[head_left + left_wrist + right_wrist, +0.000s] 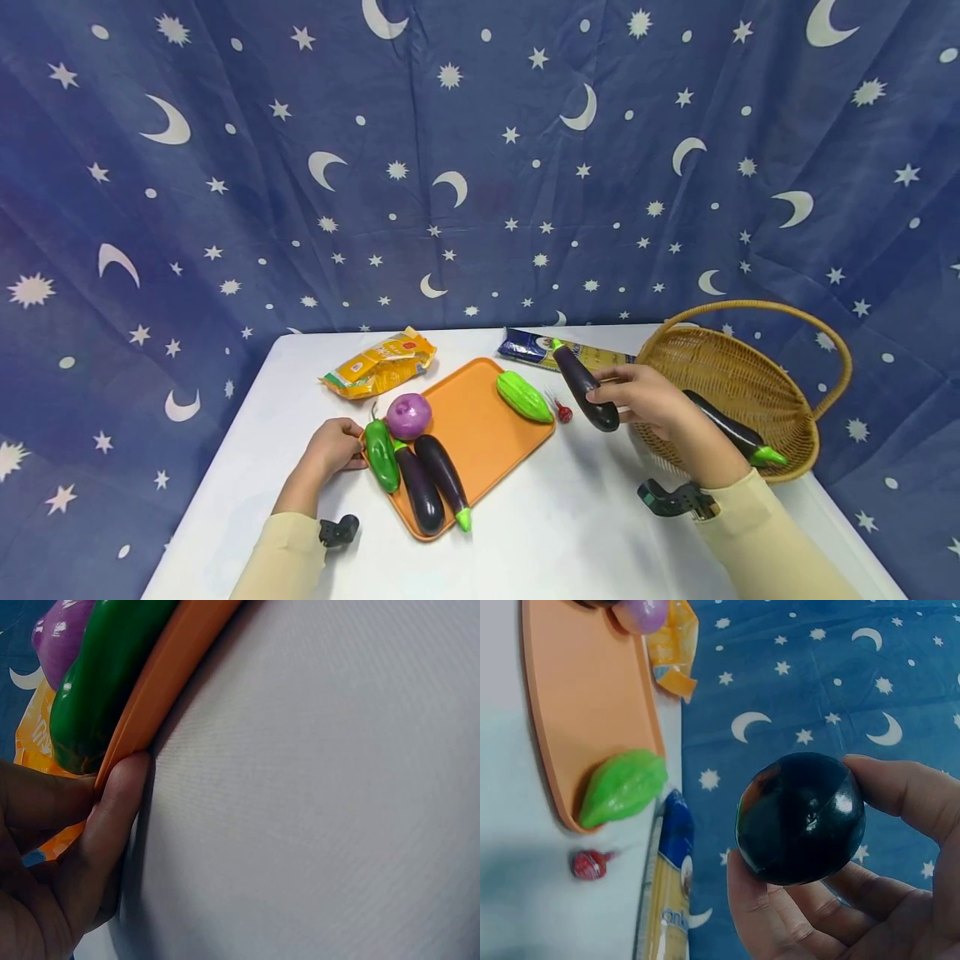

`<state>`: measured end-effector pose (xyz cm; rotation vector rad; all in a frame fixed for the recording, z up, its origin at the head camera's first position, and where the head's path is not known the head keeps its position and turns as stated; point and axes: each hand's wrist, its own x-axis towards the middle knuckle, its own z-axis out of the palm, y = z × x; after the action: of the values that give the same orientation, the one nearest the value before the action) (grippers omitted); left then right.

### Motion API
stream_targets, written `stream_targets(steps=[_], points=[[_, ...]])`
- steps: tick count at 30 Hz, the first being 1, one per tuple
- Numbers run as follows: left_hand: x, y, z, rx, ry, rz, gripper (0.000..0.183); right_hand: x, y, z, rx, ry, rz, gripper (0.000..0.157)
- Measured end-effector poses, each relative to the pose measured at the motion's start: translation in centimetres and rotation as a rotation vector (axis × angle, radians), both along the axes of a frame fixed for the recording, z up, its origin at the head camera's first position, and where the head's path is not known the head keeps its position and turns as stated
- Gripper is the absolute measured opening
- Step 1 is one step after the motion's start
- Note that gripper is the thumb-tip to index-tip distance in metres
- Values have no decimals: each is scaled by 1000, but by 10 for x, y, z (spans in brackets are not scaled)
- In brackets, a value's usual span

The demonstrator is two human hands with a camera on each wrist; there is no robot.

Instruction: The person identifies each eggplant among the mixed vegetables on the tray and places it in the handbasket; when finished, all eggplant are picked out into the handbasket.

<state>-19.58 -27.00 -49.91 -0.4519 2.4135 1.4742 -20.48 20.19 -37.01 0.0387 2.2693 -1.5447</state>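
My right hand (645, 398) holds an eggplant (581, 383) above the table, between the tray and the basket; its rounded dark end faces the camera in the right wrist view (802, 817). My left hand (335, 446) pinches the left edge of an orange tray (472, 417) between thumb and fingers. On the tray, nearest that hand, lies a green pepper (382, 457), with a purple onion (408, 416) behind it. Two more eggplants (422, 492) lie side by side at the tray's near end. A light green ridged vegetable (523, 397) rests at the far right corner.
A wicker basket (720, 354) with a tall handle stands tilted at the right, another eggplant (731, 427) inside it. A yellow-orange packet (382, 364) lies behind the tray. A pasta bag (600, 357) lies at the back, and a red lollipop (563, 412) beside the tray's right corner.
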Motion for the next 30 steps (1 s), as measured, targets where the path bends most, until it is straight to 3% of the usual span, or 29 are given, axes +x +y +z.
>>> stream_targets(steps=[10, 22, 30], points=[[1, -1, 3, -10, 0, -2, 19, 7, 26, 6, 37, 24, 10, 64], [2, 0, 2, -6, 5, -5, 20, 15, 61, 10, -23, 17, -9, 66], [1, 2, 3, 0, 8, -10, 20, 21, 79, 16, -1, 17, -15, 68]])
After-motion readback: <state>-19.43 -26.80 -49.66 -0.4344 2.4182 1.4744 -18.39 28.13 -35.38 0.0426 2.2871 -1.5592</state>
